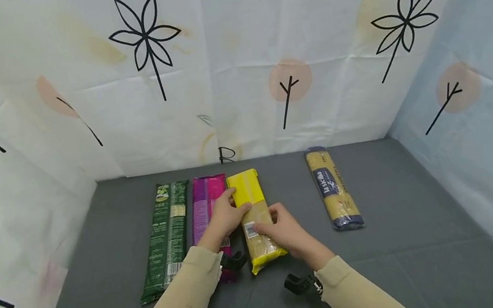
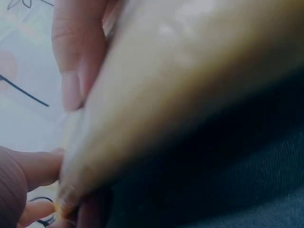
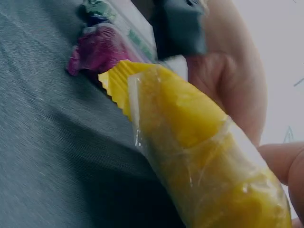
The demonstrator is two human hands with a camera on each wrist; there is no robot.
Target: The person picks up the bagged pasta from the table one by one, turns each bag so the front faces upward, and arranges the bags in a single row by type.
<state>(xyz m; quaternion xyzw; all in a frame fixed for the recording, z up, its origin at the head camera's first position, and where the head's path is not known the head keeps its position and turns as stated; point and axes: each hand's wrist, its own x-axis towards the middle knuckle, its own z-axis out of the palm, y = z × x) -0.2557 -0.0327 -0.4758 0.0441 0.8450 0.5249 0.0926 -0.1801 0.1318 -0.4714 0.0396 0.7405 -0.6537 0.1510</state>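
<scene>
Both hands grip a yellow, partly clear packet of pasta (image 1: pixel 259 213), which stands out from the grey cloth with shadow beneath it in the wrist views. My left hand (image 1: pixel 224 217) pinches its upper left edge, thumb across the front. On the lower right edge, my right hand (image 1: pixel 291 233) holds it with the thumb by the white barcode label. In the right wrist view the crimped yellow end of the packet (image 3: pixel 204 137) shows close up. A purple packet (image 1: pixel 202 203) lies just left of it, partly hidden behind my left hand and wrist.
A long dark green packet (image 1: pixel 161 246) lies at the far left, beside the purple one. Off to the right is a pasta packet with a blue label (image 1: pixel 333 188). Grey cloth (image 1: pixel 406 247) covers the table; patterned white curtains (image 1: pixel 227 42) enclose its back and sides.
</scene>
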